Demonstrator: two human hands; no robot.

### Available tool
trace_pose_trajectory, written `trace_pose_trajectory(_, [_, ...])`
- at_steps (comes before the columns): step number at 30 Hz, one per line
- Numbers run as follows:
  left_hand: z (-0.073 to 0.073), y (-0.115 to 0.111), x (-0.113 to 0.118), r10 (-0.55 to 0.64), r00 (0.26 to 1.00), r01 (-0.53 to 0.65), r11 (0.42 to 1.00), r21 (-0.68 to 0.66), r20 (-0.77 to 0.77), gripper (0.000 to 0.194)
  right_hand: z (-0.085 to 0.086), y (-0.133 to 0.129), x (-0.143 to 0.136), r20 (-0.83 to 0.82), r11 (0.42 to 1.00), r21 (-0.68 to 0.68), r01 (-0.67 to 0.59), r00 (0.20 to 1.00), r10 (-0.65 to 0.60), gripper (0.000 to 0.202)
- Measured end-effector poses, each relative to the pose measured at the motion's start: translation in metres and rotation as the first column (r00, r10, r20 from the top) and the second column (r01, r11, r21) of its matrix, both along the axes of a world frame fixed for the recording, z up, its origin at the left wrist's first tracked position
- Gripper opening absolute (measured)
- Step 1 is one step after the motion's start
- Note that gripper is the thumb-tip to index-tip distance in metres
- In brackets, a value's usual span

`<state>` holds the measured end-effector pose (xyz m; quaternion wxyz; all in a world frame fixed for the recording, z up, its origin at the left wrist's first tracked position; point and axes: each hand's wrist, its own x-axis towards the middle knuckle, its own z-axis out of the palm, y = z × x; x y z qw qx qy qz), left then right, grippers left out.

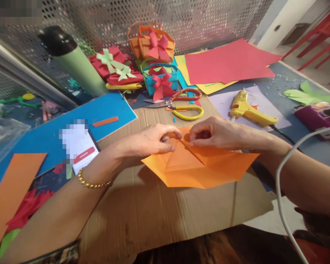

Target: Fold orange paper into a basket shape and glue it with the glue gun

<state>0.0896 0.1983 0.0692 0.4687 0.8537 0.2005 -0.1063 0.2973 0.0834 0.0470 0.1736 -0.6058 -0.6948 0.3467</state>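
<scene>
A creased sheet of orange paper [206, 172] is held above a cardboard sheet [132, 212], its near edge spread wide toward me. My left hand [161, 139] pinches its far left part between thumb and fingers. On the far right part, my right hand [206, 134] has its fingers closed around a fold. Between the two hands a raised crease runs toward the paper's middle. Beyond them lie scissors [172, 102] with one red and one yellow handle. To the right of my right hand, a yellow glue gun [246, 108] rests on a pale purple sheet.
Small paper baskets with bows [162, 82] stand at the back, beside a green bottle [77, 62]. Red sheets [225, 62] lie back right. A phone [84, 150] lies left on blue board [110, 106]. A white cable [279, 190] hangs across the right side, near my forearm.
</scene>
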Motion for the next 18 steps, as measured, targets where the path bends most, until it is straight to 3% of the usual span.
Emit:
trace_pose_trajectory(9, [-0.0050,0.0037,-0.0033,0.029,0.999,-0.032,0.997,-0.075,-0.038,0.029,0.0007,0.0036,-0.0030,0.063,0.998,-0.052,0.046,0.997,-0.043,0.020])
trace_pose_trajectory(12, [-0.0029,0.0024,-0.0011,0.003,1.000,-0.004,0.999,-0.053,-0.029,0.013,0.0016,0.0039,-0.0043,0.092,0.997,-0.059,0.050,0.995,-0.045,0.019])
trace_pose_trajectory(18, [-0.0003,-0.0004,0.0028,-0.023,0.999,0.023,1.000,0.010,-0.028,0.013,0.0009,0.0036,-0.0036,0.076,1.000,-0.029,0.012,0.997,-0.010,0.020])
